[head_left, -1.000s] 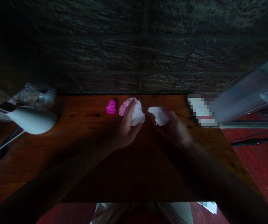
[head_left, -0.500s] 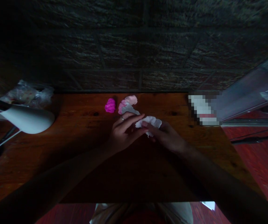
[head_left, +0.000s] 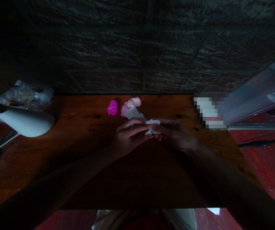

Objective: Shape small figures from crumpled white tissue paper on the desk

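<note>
Both hands meet over the middle of the wooden table around a small white clay-like piece (head_left: 153,122) with ragged edges. My left hand (head_left: 130,131), a ring on one finger, pinches its left side. From the right, my right hand (head_left: 176,133) grips it with the thumb on top and the fingers curled below. Just behind my left hand lies a larger white lump (head_left: 134,112), touching a pale pink and pink lump (head_left: 125,109). A bright magenta lump (head_left: 113,108) with finger-like ridges sits apart to their left.
At the left stand a white rounded lamp-like object (head_left: 29,123) with a cable and a crumpled clear plastic bag (head_left: 33,97). A blurred-out white item (head_left: 210,113) lies at the table's right end. A dark brick wall (head_left: 118,54) closes off the back of the wooden table (head_left: 80,127).
My hands have come closer together, and the white piece is folded smaller between them, with less of it showing. The lumps on the table stay where they were.
</note>
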{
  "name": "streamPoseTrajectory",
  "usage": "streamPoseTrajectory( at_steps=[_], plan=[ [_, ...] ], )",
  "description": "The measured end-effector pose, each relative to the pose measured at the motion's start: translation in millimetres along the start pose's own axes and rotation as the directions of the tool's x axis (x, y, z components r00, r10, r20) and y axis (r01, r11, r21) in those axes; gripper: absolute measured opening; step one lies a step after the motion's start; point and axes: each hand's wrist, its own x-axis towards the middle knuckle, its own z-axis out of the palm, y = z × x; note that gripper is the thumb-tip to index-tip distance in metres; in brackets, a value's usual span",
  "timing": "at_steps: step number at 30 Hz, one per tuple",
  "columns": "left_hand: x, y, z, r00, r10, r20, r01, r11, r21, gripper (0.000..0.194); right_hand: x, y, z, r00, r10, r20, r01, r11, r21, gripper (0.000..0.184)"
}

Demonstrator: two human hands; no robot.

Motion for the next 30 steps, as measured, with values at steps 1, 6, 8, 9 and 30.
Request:
streamPoseTrajectory(
  at_steps=[1, 6, 8, 9, 30],
  plan=[
    [0, 0, -0.5, 1.0, -0.007, 0.018, 0.008, 1.0, -0.01, 0.024, -1, 2, 2, 0.999, 0.005, 0.053, -0.003, 0.999, -0.038, 0.03],
    [-1, 1, -1.4, 0.99, -0.136, 0.028, 0.136, 0.991, -0.009, 0.043, -4, 6, 12, 0.986, 0.039, 0.164, -0.012, 0.986, -0.164, 0.039],
    [-2, 1, -0.9, 0.98, -0.201, 0.004, 0.201, 0.98, -0.005, 0.049, -5, 4, 13, 0.986, 0.018, 0.169, 0.016, 0.98, -0.197, 0.036],
    [-2, 1, -0.8, 0.972, -0.237, 0.005, 0.237, 0.971, -0.01, 0.049, -6, 2, 13, 0.985, 0.001, 0.172, 0.035, 0.978, -0.206, 0.034],
    [2, 3, -1.1, 0.927, -0.327, 0.182, 0.315, 0.945, 0.091, 0.043, -13, -3, 12, 0.939, -0.297, 0.174, 0.308, 0.498, -0.811, 0.027]
  ],
)
